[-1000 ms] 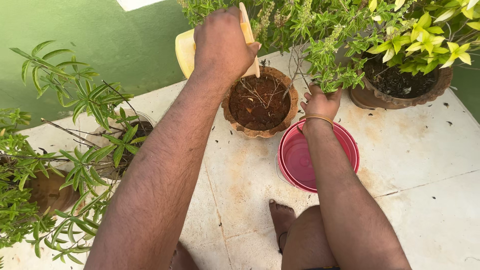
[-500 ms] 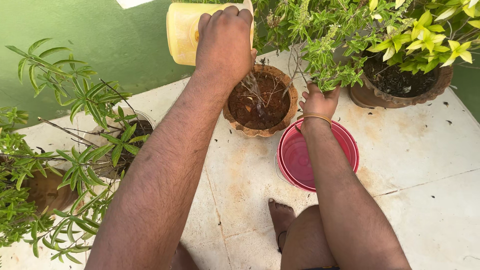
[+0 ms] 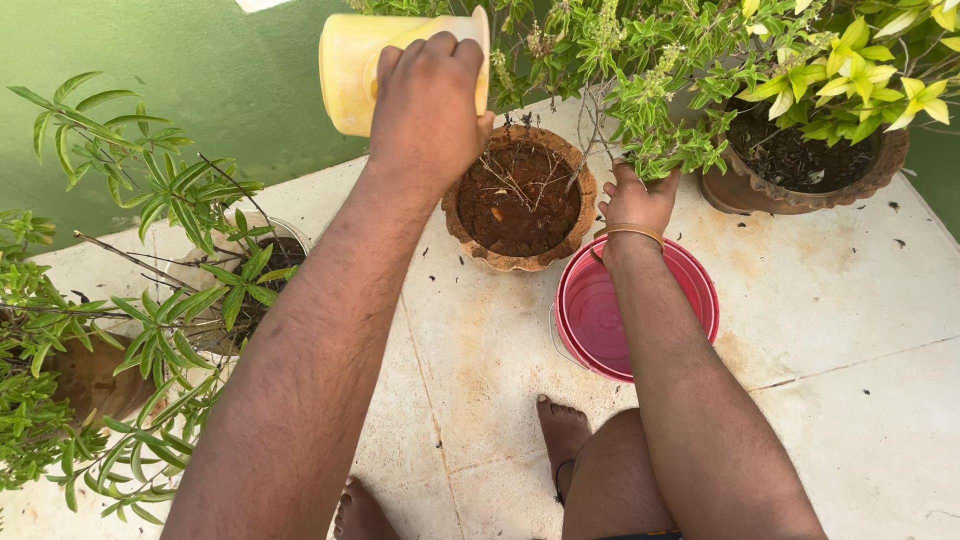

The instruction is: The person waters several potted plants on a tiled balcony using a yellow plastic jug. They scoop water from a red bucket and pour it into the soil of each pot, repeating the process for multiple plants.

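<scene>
The left hand [image 3: 425, 105] has its grip clenched around a yellow mug [image 3: 355, 65], held tipped on its side above and just left of the clay pot [image 3: 518, 200]. The right hand [image 3: 637, 203] grasps leafy stems [image 3: 650, 140] beside that pot, above a pink bucket [image 3: 690, 290].
</scene>
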